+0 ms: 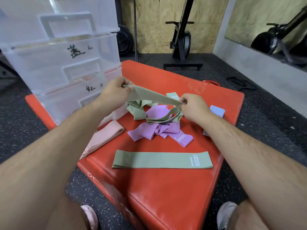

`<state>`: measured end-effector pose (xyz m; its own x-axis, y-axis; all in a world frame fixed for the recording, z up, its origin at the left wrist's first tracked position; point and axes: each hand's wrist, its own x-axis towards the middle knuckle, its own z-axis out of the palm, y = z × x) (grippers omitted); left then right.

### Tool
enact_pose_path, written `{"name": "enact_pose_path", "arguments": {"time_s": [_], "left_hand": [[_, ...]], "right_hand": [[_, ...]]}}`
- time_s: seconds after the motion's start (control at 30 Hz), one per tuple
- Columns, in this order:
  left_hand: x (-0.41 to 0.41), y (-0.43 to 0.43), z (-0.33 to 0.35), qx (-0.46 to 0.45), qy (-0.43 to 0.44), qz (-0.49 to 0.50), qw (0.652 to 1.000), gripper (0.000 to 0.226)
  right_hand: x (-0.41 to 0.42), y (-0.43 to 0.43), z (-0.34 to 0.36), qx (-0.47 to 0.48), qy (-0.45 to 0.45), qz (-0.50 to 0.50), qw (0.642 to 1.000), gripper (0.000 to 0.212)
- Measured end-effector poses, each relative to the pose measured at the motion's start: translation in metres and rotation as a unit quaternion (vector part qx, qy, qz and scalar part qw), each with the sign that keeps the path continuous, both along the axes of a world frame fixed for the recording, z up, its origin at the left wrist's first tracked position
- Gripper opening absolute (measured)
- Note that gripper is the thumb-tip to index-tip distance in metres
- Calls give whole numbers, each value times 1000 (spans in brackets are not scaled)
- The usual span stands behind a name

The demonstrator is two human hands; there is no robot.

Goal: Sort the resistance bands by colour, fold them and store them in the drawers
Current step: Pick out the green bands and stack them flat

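Observation:
My left hand (114,92) and my right hand (193,106) each pinch one end of a green resistance band (152,95), stretched flat in the air above the pile. Under it lie tangled green bands (137,108) and purple bands (159,131) on the red padded box (174,193). Another green band (162,160) lies flat and straight near the front. A pink band (106,135) hangs over the box's left edge. Blue bands (216,110) lie right of my right hand. The clear plastic drawers (66,63) stand stacked at the left, shut, with handwritten labels.
Dark speckled rubber floor (265,103) surrounds the box. Black gym machines (181,39) stand against the plywood wall behind. A mirror (274,30) leans at the right. My shoes (226,213) show at the bottom edge.

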<state>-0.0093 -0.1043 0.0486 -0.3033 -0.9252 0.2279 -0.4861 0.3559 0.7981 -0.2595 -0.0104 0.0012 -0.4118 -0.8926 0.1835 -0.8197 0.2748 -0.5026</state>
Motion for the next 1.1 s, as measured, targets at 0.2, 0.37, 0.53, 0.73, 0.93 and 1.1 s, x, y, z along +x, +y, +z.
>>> {"name": "enact_pose_path", "arguments": {"time_s": [0.2,0.37,0.53,0.73,0.93,1.1], "left_hand": [[8,0,2,21,34,27,999,8],[23,2,4,14,34,25,999,13],[43,1,2,48,24,-31,998,15],[56,21,-6,76,-37,-62,994,11],[64,49,-25,67,-101,-84,989,7],[72,68,-41,42,-182,-112,976,9]], "right_hand": [[-9,1,13,-40,11,1,999,8],[-21,12,27,-35,11,34,999,7],[-33,37,39,-8,-5,84,996,18],[-41,71,39,26,-51,101,993,25],[-32,100,31,68,-23,108,992,17],[-22,124,13,127,-8,113,985,14]]}}
